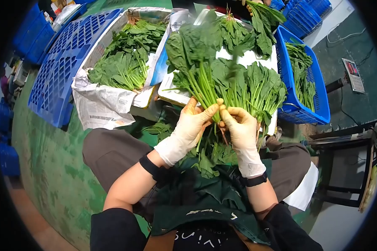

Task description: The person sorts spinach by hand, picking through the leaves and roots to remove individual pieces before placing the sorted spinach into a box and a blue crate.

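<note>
A bunch of spinach [201, 81] stands upright in front of me, leaves up and root ends down. My left hand [187, 129], in a pale thin glove, is closed around its lower stems. Gloved likewise, my right hand [242, 131] pinches at the stem bases beside the left fingertips; the thumbs nearly meet. Reddish roots [224, 136] hang below the fingers. Loose spinach leaves [207, 165] lie on my apron under the hands. Just behind, more spinach [262, 90] rests in a white foam box, partly hidden by the held bunch.
Left of it, a newspaper-lined box [109, 104] holds spinach. A blue plastic pallet [69, 62] lies farther left. To the right are a blue basket [320, 100] with spinach, a scale display [353, 75] and a black frame stand [366, 167]. Another person's hand [250, 3] holds spinach at the top.
</note>
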